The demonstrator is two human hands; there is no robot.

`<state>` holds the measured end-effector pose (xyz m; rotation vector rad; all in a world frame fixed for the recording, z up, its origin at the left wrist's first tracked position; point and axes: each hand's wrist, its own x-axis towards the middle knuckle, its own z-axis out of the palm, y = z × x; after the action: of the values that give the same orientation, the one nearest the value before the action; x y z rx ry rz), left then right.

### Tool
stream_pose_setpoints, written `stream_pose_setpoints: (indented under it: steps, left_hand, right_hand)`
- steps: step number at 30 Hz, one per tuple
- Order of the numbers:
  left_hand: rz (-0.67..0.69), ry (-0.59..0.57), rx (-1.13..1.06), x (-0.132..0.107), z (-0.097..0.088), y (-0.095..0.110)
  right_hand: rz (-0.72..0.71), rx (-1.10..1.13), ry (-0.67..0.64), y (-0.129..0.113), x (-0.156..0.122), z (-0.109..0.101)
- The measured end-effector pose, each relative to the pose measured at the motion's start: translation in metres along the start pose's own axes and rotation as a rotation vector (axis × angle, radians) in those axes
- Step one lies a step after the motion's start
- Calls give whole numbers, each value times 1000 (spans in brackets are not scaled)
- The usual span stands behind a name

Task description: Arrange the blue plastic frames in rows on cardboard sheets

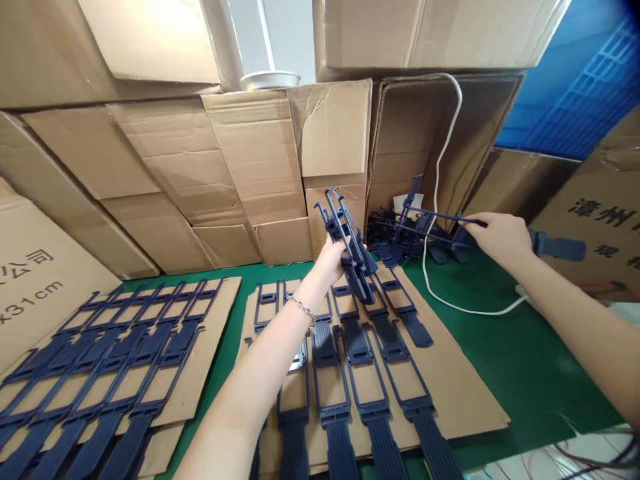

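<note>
Currently, left hand: closed around a bundle of navy plastic frames (357, 267), hooked ends up, tilted. Left hand (330, 260) is over the far part of the middle cardboard sheet (465, 400); contact between bundle and parts below: can't tell.
Right hand: thumb and fingers pinching a single navy frame (563, 247) by its bars. Right hand (500, 237) is out to the right, just past the white cable (437, 173); flat panel end sticks out beyond the wrist, other end reaches over the loose pile.
Loose pile (385, 233): navy parts, jumbled, at the mouth of the open carton (415, 127). Exact count unclear.
Middle sheet: navy frames in two rows, ribbed ends toward the camera in the near row; left forearm hides some.
Left sheet (215, 320): more navy frames in two slanted, overlapping rows.
Table: green surface (520, 360) under both sheets; cable loops down onto it, right of the middle sheet.
Backdrop: stacked cartons (250, 147) behind, blue crate (565, 100) upper right.
Wrist: chain bracelet (303, 308) on the left.
</note>
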<state>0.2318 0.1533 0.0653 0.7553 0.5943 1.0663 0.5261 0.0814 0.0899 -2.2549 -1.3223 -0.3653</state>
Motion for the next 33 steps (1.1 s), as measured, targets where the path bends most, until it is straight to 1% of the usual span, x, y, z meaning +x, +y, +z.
stream_pose_setpoints:
  steps: [4,7,9,12,15,19,22,25,27,29,31,33]
  left_hand:
    - [6,-48,-38,3,0,2]
    - [18,-46,-97,5,-2,0]
    - [16,-43,-121,6,-4,1]
    - [5,-74,-117,3,-10,8]
    - [-6,-175,-93,-9,-14,20]
    - [-31,-316,-111,-36,-14,34]
    - [-86,-358,-159,-56,-15,42]
    - [-57,-320,-200,-72,-22,51]
    - [-14,-267,-212,-81,-26,57]
    - [32,-199,-176,-90,-27,61]
    - [71,-125,-102,-98,-25,63]
    - [90,-71,-51,-103,-20,64]
  right_hand:
    - [-50,66,5,-8,-4,-10]
    - [-27,166,2,-17,-10,-23]
    - [-5,256,-24,-25,-16,-33]
    - [-42,396,-77,-39,-24,-43]
    - [-117,536,-176,-56,-32,-50]
    - [-198,647,-305,-84,-41,-56]
    - [-225,746,-397,-108,-47,-59]
    - [-244,830,-468,-128,-54,-57]
    - [-248,857,-478,-139,-59,-53]
    - [-244,902,-495,-149,-66,-48]
    - [-212,1001,-574,-160,-74,-42]
    - [-169,1128,-695,-170,-81,-37]
